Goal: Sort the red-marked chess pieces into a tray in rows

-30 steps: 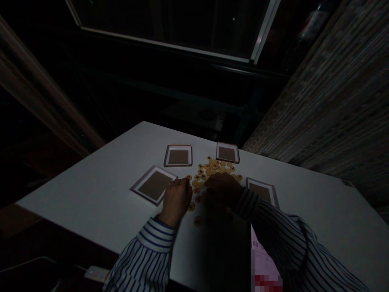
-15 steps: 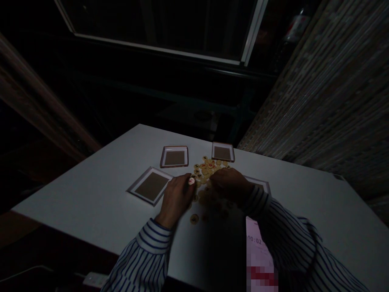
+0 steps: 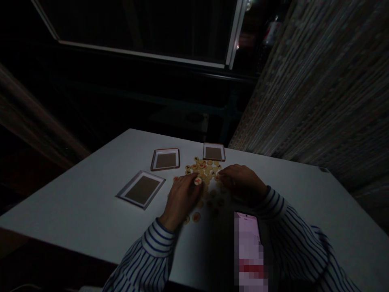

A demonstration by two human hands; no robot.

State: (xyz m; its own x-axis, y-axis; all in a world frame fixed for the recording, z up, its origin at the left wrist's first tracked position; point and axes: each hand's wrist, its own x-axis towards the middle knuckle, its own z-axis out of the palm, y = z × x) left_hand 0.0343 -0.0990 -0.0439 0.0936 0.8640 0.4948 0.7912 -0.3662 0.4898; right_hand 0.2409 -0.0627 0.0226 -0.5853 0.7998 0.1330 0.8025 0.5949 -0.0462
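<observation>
Round Chinese chess pieces (image 3: 208, 171) lie in a loose heap on the white table, some showing red or black characters, others blank. My left hand (image 3: 182, 194) is closed at the heap's left side, holding a chess piece with a red character (image 3: 197, 181) at its fingertips, character showing. On the heap's right, my right hand (image 3: 243, 180) has its fingers curled together. Its fingertips meet the edge of the pile beside a red-marked piece; whether they grip one is hidden. More pieces, such as a red-marked piece (image 3: 196, 217), lie in shadow nearer me.
Shallow trays with brown bottoms stand about the heap: a left tray (image 3: 140, 190), a back-left tray (image 3: 165, 159) and a back-right tray (image 3: 214, 152). A lit phone (image 3: 251, 243) lies by my right forearm. A string curtain (image 3: 304, 93) hangs along the right.
The view has shifted, so the table appears further left. My right hand has moved to the right, off the middle of the heap. My left hand has shifted right with its red-marked piece.
</observation>
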